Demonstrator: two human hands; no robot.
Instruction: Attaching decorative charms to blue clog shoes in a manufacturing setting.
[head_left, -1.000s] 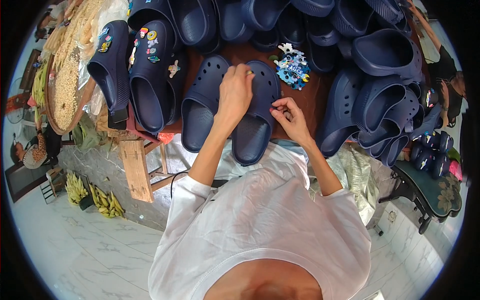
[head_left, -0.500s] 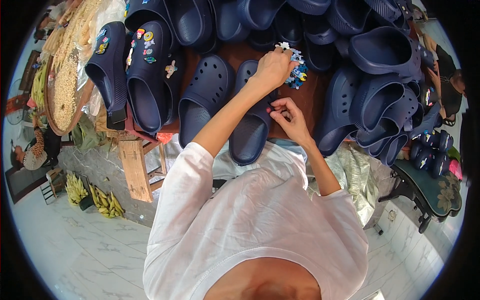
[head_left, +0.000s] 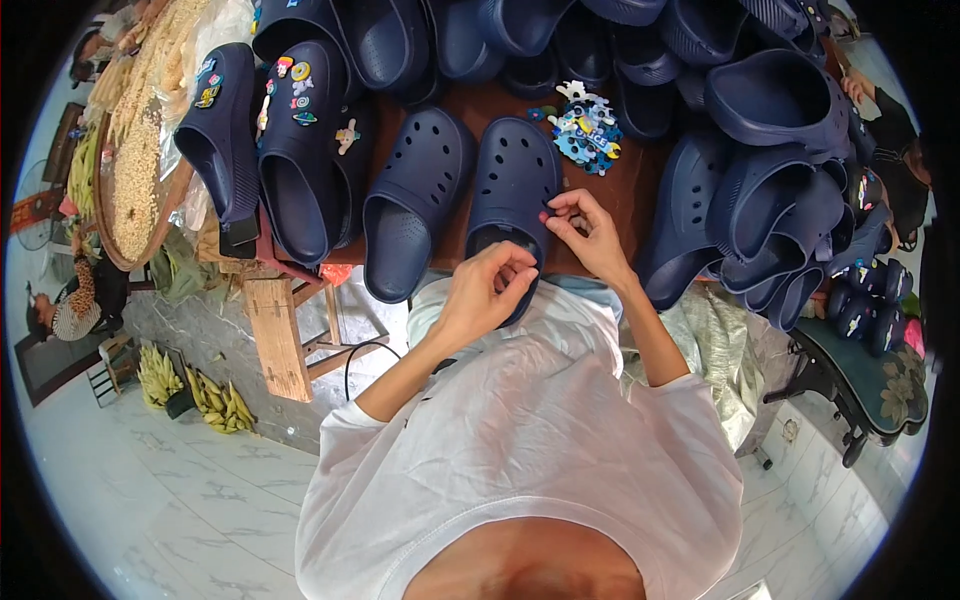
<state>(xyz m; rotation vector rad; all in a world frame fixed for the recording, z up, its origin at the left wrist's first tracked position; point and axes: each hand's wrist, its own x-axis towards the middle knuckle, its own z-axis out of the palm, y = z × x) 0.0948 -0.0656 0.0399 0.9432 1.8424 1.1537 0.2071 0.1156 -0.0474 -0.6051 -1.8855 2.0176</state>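
A: Left hand point(head_left: 485, 288) first?
B: Over the heel end of the clog point(head_left: 519, 190), fingers curled toward the thumb. I can't tell whether they pinch anything or touch the clog.
A: And the right hand point(head_left: 592, 238)?
B: Just beside the clog's right flank, thumb and forefinger pinching a red bit point(head_left: 544, 216).
A: Any open room?
B: Right of the clog, a bare strip of counter point(head_left: 625, 200) runs to the stack point(head_left: 745, 195). To its left there's only a narrow gap before the second clog point(head_left: 425, 155). Its heel sticks out past the counter's front edge.
A: So where is the clog from the hands?
B: Between them and beyond: its toe points away from both, its holed upper uncovered.
A: Further out?
B: Loose charms point(head_left: 588, 135) lie heaped right of the clog's toe; decorated clogs point(head_left: 300, 150) stand well to its left, past the second one.
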